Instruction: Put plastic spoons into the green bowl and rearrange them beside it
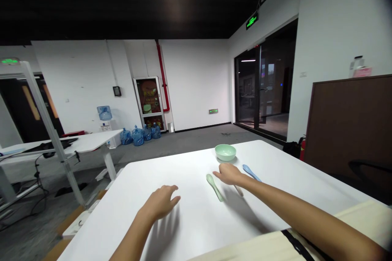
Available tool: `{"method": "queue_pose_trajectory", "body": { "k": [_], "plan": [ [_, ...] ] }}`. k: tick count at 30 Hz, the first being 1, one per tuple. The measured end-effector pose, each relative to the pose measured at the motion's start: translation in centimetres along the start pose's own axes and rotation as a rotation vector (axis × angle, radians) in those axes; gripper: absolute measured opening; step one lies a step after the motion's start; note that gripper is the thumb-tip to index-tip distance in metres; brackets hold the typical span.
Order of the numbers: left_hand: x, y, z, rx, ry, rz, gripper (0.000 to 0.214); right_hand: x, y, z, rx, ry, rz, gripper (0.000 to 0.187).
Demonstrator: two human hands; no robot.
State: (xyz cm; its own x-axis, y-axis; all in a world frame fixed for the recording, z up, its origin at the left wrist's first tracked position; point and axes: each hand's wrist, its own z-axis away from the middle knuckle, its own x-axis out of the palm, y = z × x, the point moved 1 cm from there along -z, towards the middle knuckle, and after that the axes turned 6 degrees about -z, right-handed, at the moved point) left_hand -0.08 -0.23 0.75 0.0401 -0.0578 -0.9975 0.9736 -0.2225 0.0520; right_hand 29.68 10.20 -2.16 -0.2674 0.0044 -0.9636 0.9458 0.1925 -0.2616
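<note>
On the white table my right hand reaches forward with its fingers stretched out over a pale spoon, mostly hidden beneath it. A green spoon lies just left of that hand and a blue spoon just right of it. A mint green bowl stands a little beyond the fingertips. My left hand hovers low over the bare tabletop nearer to me, palm down, fingers loosely spread, holding nothing.
A dark brown cabinet stands at the right with a black chair before it. Another white desk on a metal frame sits at the left. Blue water jugs line the far wall. Glass doors are at the back right.
</note>
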Motion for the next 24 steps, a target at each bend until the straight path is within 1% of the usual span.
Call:
{"method": "queue_pose_trajectory", "body": {
  "k": [5,8,11,15,19,24],
  "plan": [
    [-0.4,0.4,0.3,0.001,0.006,0.0,0.055,-2.4,3.3,1.6,0.014,0.04,-0.025,0.052],
    [-0.6,0.6,0.5,-0.001,0.006,0.0,0.056,-3.2,5.4,2.8,-0.025,0.096,-0.044,0.053],
    [-0.6,0.6,0.4,-0.008,0.013,-0.004,0.056,-3.5,6.9,4.0,-0.035,0.124,-0.051,0.056],
    [-0.4,0.5,0.3,-0.012,0.009,-0.001,0.055,-3.0,7.8,5.1,-0.016,0.153,-0.039,0.061],
    [-0.2,0.4,0.1,-0.01,0.014,0.01,0.056,-2.2,8.3,5.5,-0.009,0.133,-0.048,0.066],
    [0.3,0.0,-0.4,-0.003,0.023,0.003,0.059,-2.4,8.7,5.6,-0.01,0.155,-0.101,0.064]
  ]
}}
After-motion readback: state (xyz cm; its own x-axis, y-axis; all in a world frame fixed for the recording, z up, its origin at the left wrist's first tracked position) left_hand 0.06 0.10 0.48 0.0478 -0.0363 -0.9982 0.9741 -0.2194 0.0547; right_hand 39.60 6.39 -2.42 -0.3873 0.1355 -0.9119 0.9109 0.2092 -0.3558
